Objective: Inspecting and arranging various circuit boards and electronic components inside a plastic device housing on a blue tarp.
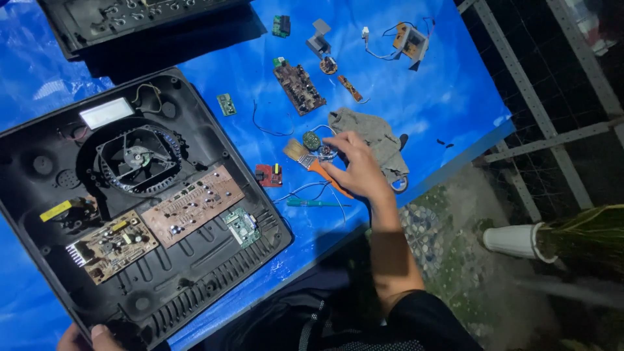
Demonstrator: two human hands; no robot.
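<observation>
Leftward, my left hand (pixel 91 336) pinches the near edge of the open black housing (pixel 140 201), stiff but bulky, best gripped by its rim. Further right on the blue table (pixel 416 91), my right hand (pixel 356 170) closes on a paintbrush (pixel 311 159): light, taken by its orange handle.

Blue table (pixel 442 97), metal fence (pixel 552 140), white pot (pixel 517 240) on ground

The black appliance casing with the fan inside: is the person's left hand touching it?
Touching. The head view shows the left hand gripping the near bottom edge of the black casing, its thumb lying on the rim with no gap.
</observation>
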